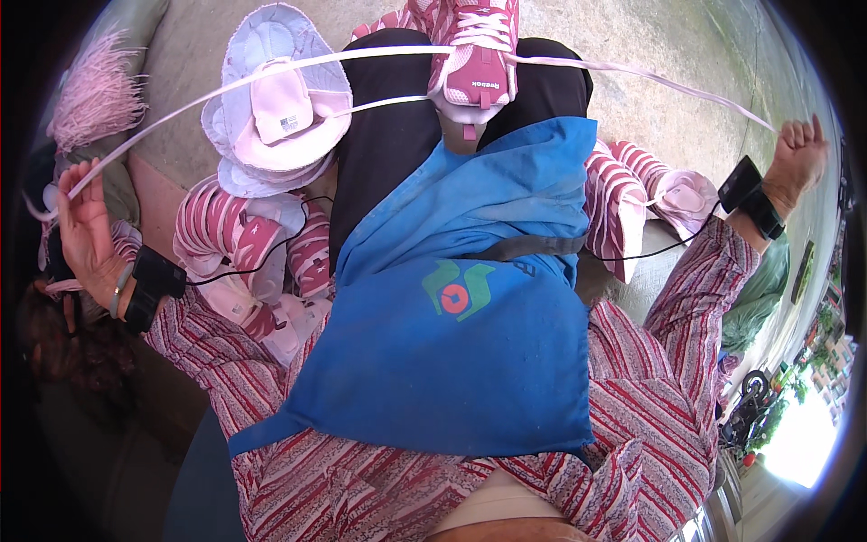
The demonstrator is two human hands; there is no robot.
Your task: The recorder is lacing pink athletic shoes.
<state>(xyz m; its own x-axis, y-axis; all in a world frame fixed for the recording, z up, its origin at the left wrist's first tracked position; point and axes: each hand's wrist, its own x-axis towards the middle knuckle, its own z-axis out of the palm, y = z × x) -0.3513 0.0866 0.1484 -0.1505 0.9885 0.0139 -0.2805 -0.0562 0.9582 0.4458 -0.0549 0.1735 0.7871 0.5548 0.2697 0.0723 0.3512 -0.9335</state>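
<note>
Between my two raised hands the pink sneaker (474, 59) sits on my knee, its white laces (271, 72) stretched out sideways. My left hand (86, 230) grips one lace end, my right hand (799, 163) is clenched on the other, both pulled well apart.

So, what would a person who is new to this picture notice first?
First, the pink and white shoe at the top centre, its long white laces pulled wide apart. The left hand grips one lace end at the far left; the right hand grips the other at the far right. Below the shoe, a bright blue apron fills the middle.
</note>
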